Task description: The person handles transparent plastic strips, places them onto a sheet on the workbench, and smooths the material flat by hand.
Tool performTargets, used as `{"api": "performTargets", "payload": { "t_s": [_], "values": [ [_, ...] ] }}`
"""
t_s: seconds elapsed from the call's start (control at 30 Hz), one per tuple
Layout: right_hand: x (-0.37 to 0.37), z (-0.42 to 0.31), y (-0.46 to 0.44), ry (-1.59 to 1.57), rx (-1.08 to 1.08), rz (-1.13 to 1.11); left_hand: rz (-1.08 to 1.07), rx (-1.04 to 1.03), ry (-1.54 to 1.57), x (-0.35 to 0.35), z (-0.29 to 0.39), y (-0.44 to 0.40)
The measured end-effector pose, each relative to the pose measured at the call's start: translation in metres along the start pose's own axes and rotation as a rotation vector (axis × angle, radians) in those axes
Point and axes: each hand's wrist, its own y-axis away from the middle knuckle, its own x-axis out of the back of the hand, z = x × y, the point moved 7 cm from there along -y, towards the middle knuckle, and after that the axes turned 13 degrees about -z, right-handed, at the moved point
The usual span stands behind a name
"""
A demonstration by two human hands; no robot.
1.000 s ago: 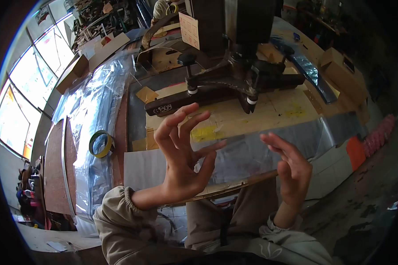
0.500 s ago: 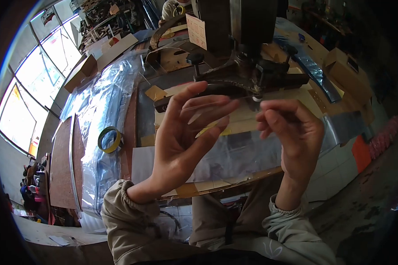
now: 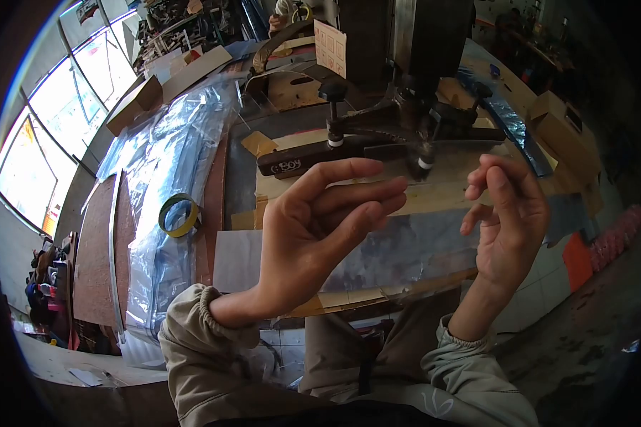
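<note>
My left hand (image 3: 324, 231) is raised above the near side of the worktable, its fingers bent and its thumb against them. Thumb and forefinger are pinched together on my right hand (image 3: 509, 220), farther right. Faint see-through streaks show between the hands; what either holds is too clear to make out. Below them lies a grey translucent sheet (image 3: 420, 245) along the table's near edge. Beyond the hands, a dark metal clamp frame (image 3: 377, 128) with black knobs and white-tipped feet stands over a pale board (image 3: 449, 192).
A yellow tape roll (image 3: 179, 215) and crumpled clear plastic (image 3: 181, 135) lie on the left. Cardboard pieces (image 3: 139, 107) are at the back left, a cardboard box (image 3: 559, 124) at the right. An orange piece (image 3: 577, 262) hangs off the right edge. Another person's hand (image 3: 278, 23) shows at the back.
Both hands rose and came nearer each other, then my right hand moved right, away from my left. My left fingers have drawn in toward its thumb, and my right fingers have closed into a pinch.
</note>
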Motion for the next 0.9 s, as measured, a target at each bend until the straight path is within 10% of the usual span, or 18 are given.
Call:
{"api": "performTargets", "payload": {
  "t_s": [0.9],
  "values": [
    [0.013, 0.013, 0.006, 0.053, -0.096, 0.082, 0.108, 0.013, 0.095, 0.01, -0.021, 0.0]
  ]
}}
